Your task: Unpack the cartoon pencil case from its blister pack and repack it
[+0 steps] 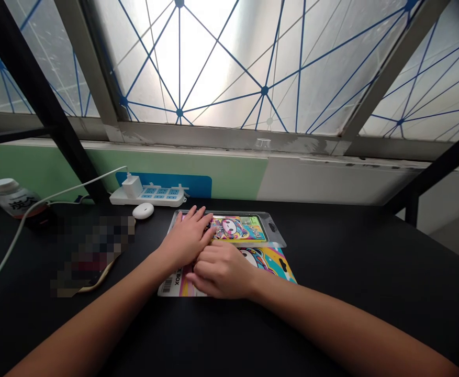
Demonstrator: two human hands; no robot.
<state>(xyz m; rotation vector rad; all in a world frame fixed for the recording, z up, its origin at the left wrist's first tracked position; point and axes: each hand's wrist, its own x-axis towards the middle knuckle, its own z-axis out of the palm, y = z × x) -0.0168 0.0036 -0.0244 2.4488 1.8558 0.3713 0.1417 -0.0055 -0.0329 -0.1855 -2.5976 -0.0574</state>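
A clear plastic blister pack with a colourful cartoon box inside lies flat on the black desk. Nearer me, a printed backing card with cartoon art and a barcode reaches out below the plastic. My left hand rests on the left part of the pack, palm down with its fingers spread. Beside it, my right hand lies over the card with fingers curled in. What those fingers hold, if anything, is hidden under the hand.
Behind the pack are a white power strip with a plugged-in charger and a round white case. A white cable runs down the left side, past a white-capped jar. Black metal posts flank the desk.
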